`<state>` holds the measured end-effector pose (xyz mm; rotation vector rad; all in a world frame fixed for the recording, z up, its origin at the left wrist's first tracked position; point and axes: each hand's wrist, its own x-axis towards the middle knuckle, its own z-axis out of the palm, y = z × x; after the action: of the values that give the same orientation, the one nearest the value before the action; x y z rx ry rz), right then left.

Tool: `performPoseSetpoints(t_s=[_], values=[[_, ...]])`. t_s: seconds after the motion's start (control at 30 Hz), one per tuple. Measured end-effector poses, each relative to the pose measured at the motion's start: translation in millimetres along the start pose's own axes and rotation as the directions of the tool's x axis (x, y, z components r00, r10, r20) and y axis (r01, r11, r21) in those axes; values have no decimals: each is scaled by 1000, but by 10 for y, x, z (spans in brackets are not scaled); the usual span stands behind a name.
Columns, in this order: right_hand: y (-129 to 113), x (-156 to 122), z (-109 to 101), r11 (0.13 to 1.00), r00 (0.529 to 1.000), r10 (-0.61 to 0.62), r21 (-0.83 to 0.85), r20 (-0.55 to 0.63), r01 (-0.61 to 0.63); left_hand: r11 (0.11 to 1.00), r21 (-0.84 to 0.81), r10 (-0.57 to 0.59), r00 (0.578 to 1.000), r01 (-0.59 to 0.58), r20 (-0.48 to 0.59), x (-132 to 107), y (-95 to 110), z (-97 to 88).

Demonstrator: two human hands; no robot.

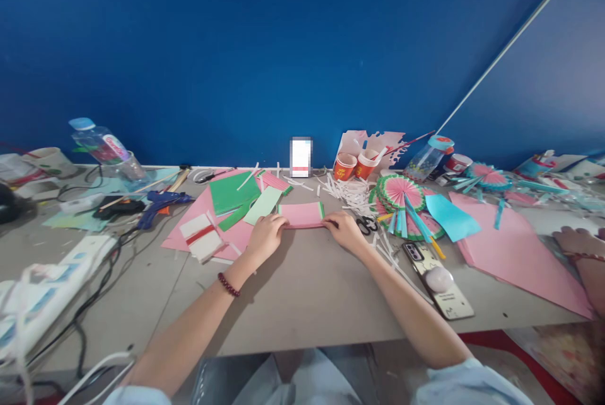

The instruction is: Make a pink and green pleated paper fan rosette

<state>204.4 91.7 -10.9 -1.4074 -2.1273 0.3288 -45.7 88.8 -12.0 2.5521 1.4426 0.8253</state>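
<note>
A pink paper strip with green edges [302, 214] lies on the grey table [302, 291] in front of me. My left hand [265, 235] presses on its left end with the fingers curled down. My right hand [345, 231] pinches its right end. Both hands rest on the tabletop. A dark red bead bracelet [229, 285] circles my left wrist.
Green and pink sheets [231, 194] lie to the left, with a blue glue gun [158, 202] and cables. Finished paper fans [399, 194], scissors [366, 224], a phone [437, 279] and red cups [352, 165] sit to the right. Another person's hand [579, 244] rests at far right.
</note>
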Motion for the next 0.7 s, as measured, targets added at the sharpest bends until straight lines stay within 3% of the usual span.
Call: performPoseSetpoints(t_s=[0.23, 0.43, 0.7], values=[[95, 56, 47, 997, 1000, 29, 66, -7, -29, 981, -192, -46, 998, 39, -30, 47, -59, -27], [67, 122, 12, 979, 984, 173, 105, 31, -175, 978, -201, -62, 998, 60, -2, 74, -66, -20], [17, 136, -29, 979, 980, 192, 62, 58, -196, 984, -173, -55, 998, 52, -13, 78, -67, 13]])
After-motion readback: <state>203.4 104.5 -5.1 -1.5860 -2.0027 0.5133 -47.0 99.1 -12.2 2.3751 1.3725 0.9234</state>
